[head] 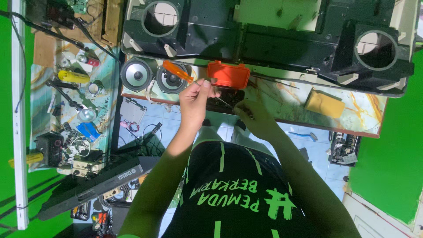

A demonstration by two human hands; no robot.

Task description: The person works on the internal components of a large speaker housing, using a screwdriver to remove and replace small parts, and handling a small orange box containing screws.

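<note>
Hands meet at marble-patterned table [282,99] edge. Left hand [194,102] grips orange-handled screwdriver [178,72]; right hand [257,118] curls on dark part, grip unclear. Beyond: red lid [228,75], two speakers [136,75], black casing [264,39].

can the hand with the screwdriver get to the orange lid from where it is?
Probably yes. The left hand grips the orange screwdriver right beside the orange lid, and nothing lies between them. The right hand works lower, out of the way.

Marble-patterned table [282,103] under speakers [136,75], red lid [229,75], yellow block [325,103].
</note>
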